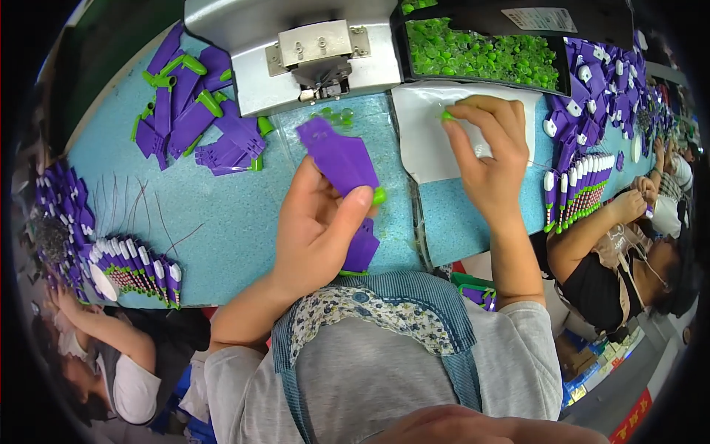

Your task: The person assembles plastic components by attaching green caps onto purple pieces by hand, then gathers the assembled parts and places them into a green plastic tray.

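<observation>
Purple piece [344, 163] in left hand [314, 229] sits apart from machine's front edge [268, 102].

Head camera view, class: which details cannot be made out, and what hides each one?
In the head view:
Flat purple plastic piece: part of its outline is covered by the bare left hand.
Tiny bright green piece: its full shape is hidden by the fingertips of the bare right hand.
Silver-grey metal machine: its top is cut off by the upper picture edge.

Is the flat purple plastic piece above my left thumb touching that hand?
Touching: head view shows the left hand gripping the flat purple plastic piece, thumb on its face.
</observation>
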Available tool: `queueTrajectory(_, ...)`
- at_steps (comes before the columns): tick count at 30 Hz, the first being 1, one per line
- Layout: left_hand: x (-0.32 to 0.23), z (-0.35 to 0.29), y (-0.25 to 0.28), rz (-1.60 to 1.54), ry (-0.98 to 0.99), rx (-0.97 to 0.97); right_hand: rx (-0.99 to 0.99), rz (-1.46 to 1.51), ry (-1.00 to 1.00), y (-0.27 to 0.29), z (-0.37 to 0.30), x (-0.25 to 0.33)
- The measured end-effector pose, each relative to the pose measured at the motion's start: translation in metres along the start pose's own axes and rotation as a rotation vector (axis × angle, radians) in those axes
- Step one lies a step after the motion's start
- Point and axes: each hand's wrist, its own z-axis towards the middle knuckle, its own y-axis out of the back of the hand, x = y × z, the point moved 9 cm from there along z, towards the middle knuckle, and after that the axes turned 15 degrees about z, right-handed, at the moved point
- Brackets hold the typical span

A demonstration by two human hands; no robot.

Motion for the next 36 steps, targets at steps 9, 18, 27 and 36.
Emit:
queueTrajectory(9,-0.016,-0.010,0.004,0.088,-0.213,-0.109,0.089,0.896,-0.427,-0.025,-0.034,0.018)
queueTrajectory(18,-0.006,-0.019,0.012,0.065,-0.156,-0.110,0.087,0.912,-0.463,-0.043,-0.059,0.024)
queueTrajectory(27,0.020,-0.042,0.043,0.008,-0.014,-0.065,0.405,0.904,-0.497,-0.084,-0.052,0.048)
queueTrajectory(36,0.010,-0.060,0.052,0.713,0.045,0.181,0.285,0.331,-0.006,-0.093,0.008,0.039)
